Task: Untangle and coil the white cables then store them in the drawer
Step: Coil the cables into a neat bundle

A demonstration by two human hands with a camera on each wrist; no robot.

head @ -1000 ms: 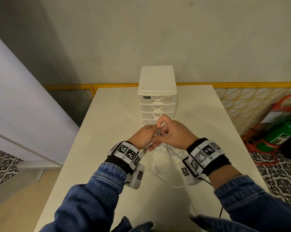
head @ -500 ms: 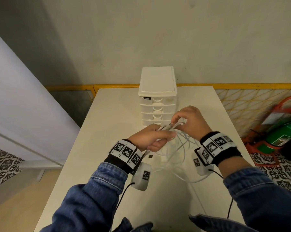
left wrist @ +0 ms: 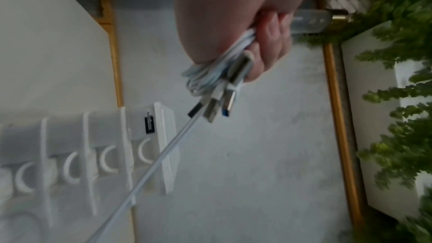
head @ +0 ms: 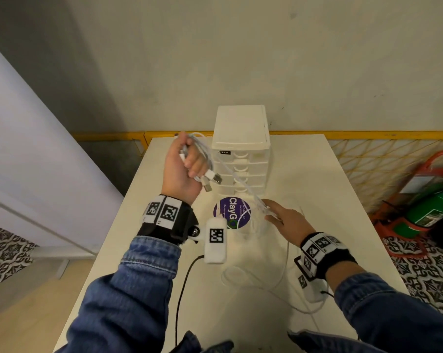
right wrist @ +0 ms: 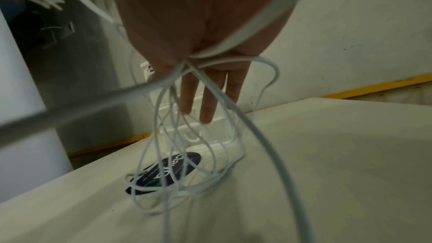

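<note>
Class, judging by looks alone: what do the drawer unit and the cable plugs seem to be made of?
Drawer unit: probably plastic, white with cloudy, see-through drawer fronts and a slight sheen. Cable plugs in the left hand: seemingly metal tips, grey and shiny, in white sleeves, likely plastic.

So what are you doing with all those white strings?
They're white cables, being untangled. The left hand is raised, gripping a bunch of them with the plug ends sticking out. One cable stretches down to the right hand, whose fingers are loose among the hanging loops over the table. The drawer box is closed, so nothing's stored yet.
</note>
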